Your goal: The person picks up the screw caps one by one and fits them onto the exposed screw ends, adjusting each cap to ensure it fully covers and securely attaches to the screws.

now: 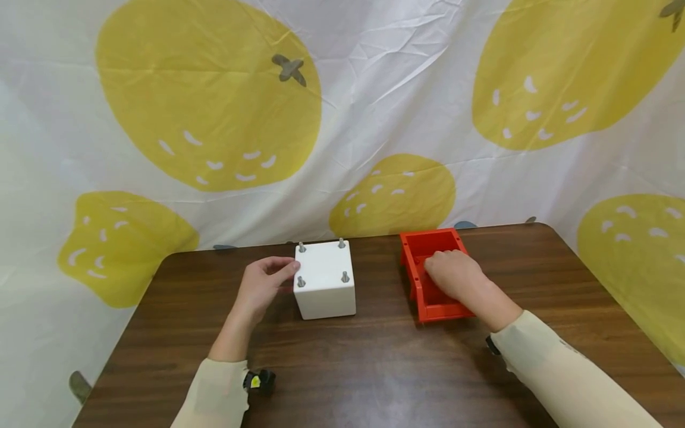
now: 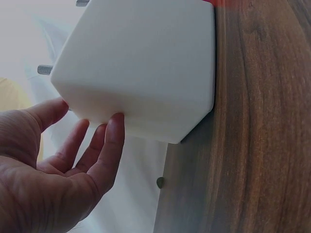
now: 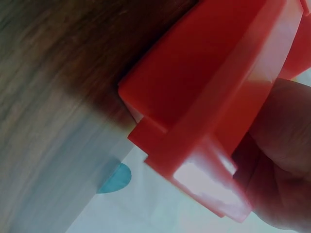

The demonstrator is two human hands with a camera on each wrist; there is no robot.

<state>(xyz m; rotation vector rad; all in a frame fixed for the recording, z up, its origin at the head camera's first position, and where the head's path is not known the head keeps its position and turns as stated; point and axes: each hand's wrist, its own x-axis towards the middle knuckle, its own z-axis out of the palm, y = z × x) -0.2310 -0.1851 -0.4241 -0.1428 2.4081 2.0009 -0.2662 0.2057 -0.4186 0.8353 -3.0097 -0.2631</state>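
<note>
A white block [image 1: 323, 267] stands on the table with a threaded metal stud [image 1: 345, 276] rising from each top corner. My left hand [image 1: 260, 284] is at its left side, the thumb at the top edge and the fingertips against the side face. In the left wrist view, the left hand [image 2: 73, 165] touches the white block [image 2: 141, 53] with gently bent fingers, its palm away from the block. My right hand [image 1: 455, 274] reaches down into a red plastic bin [image 1: 420, 291]. Its fingers are hidden behind the hand and the bin wall [image 3: 194, 63], so I cannot tell what they hold.
The dark wood-grain table [image 1: 369, 368] carries both the block and the bin, with a gap between them. Right behind its back edge hangs a white curtain [image 1: 374, 89] printed with yellow fruit. A black wrist device [image 1: 259, 380] sits at the left sleeve.
</note>
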